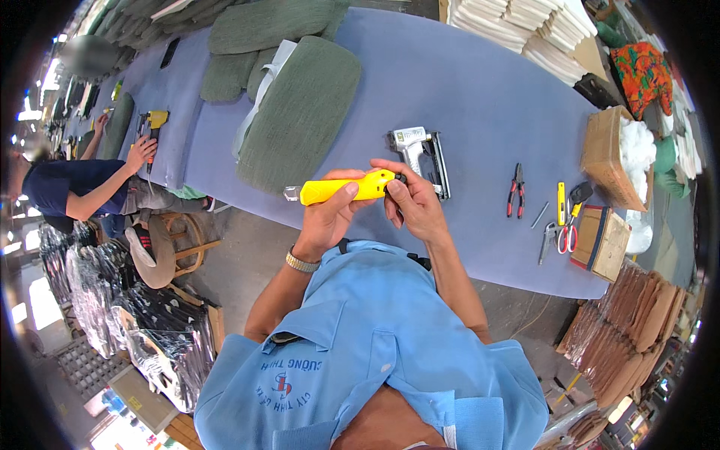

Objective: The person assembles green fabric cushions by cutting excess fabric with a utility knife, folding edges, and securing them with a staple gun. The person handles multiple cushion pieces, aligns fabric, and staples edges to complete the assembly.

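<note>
Yellow plastic handheld tool [324,190] — left hand [325,219] grasping body, right hand [418,210] pinching black end [400,180] — best held steady, transparent tip [291,193] left of both.

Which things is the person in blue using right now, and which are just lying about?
Being used:
- yellow tool, held by the left hand and right hand

Just lying about, it seems:
- staple gun
- pliers
- green pad
- cardboard box
</note>
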{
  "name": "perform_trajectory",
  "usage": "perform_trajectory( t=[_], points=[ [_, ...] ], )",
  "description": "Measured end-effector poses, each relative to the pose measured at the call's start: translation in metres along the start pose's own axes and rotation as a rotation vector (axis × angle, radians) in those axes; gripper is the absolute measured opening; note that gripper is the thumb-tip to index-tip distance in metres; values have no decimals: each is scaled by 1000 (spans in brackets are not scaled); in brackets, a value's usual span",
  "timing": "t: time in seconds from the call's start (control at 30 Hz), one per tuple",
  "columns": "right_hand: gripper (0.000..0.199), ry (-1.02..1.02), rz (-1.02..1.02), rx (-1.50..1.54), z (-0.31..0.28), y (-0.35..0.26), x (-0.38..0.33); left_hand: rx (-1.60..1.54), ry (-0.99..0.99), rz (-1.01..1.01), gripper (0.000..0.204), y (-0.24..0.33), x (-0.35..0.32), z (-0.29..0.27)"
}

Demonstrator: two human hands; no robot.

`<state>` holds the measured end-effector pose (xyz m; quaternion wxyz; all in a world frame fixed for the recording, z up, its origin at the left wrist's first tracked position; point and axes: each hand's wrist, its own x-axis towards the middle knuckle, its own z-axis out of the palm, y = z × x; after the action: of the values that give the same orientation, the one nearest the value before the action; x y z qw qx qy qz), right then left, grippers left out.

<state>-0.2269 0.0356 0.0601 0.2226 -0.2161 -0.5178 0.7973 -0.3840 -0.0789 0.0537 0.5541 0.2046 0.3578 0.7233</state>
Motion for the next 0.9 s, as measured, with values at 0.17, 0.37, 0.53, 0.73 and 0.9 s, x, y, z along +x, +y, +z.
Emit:
perform_trajectory(
  t=[0.17, 0.37, 0.53, 0.73, 0.9],
  points=[
    [39, 10, 34, -38, -8, -1, 8, 79, 14, -48, 24, 3, 14, 0],
    [39, 33, 77, -38, -13, 17, 15, 173, 53, -87, 23, 0, 24, 1],
    [39, 122, 117, -100, -12, 49, 23, 211, 147, -93, 27, -14, 40, -19],
    [35, 254, 205, 61, -48, 80, -12, 596, 50, -340, 53, -59, 83, -13],
    [29, 870, 138, -7, -144, 110, -59, 1192, -99, 32, 56, -81, 75, -35]
  ],
)
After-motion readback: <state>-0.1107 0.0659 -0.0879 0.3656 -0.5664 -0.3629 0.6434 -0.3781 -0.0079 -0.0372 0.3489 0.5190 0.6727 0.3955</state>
